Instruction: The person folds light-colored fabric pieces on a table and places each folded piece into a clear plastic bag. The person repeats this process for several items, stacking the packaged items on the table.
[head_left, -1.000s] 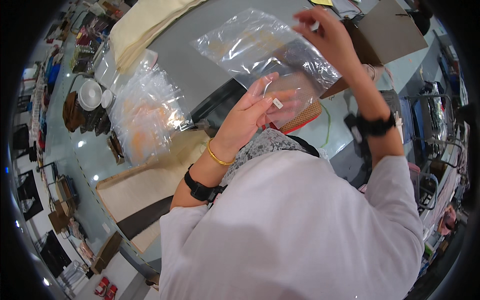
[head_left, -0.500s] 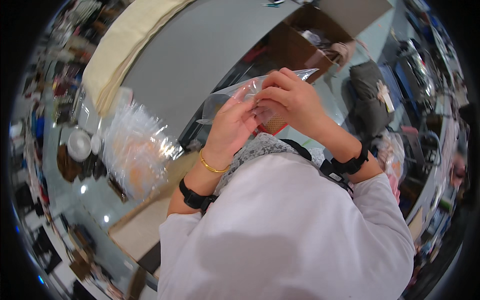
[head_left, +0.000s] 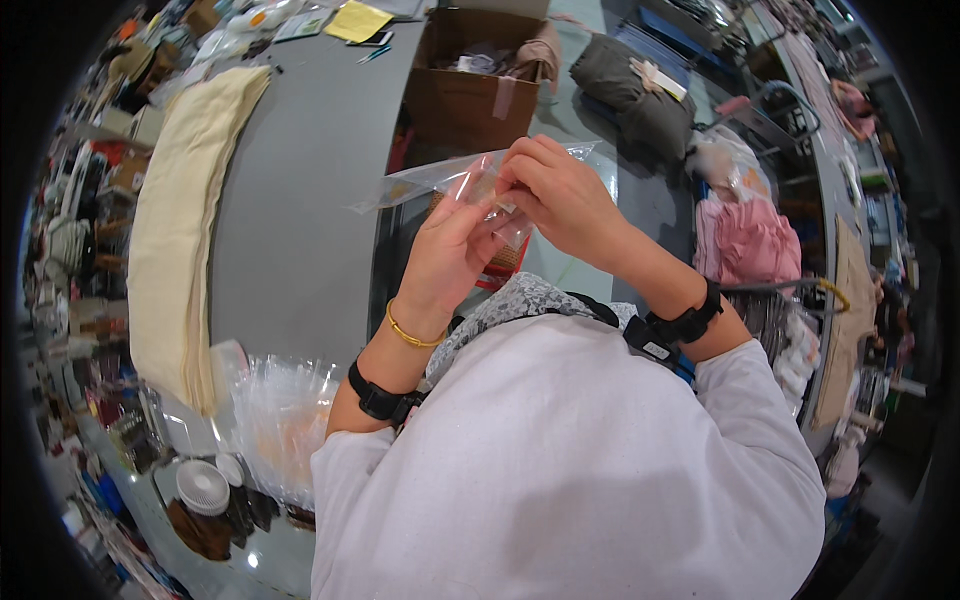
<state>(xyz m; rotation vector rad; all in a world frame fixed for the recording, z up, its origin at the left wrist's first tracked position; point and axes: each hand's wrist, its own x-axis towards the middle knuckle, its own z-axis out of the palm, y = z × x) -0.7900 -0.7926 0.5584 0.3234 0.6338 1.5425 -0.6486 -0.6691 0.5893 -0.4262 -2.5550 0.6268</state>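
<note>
While both hands meet at the frame's upper middle, the left hand (head_left: pixel 445 255) and right hand (head_left: pixel 560 195) pinch a clear plastic bag (head_left: pixel 440 180) with closed fingertips; it looks light, limp and slippery, best gripped along its edge

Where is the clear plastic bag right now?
The clear plastic bag is upper centre of the head view, pinched between the left hand and right hand, just below the open cardboard box.
</note>
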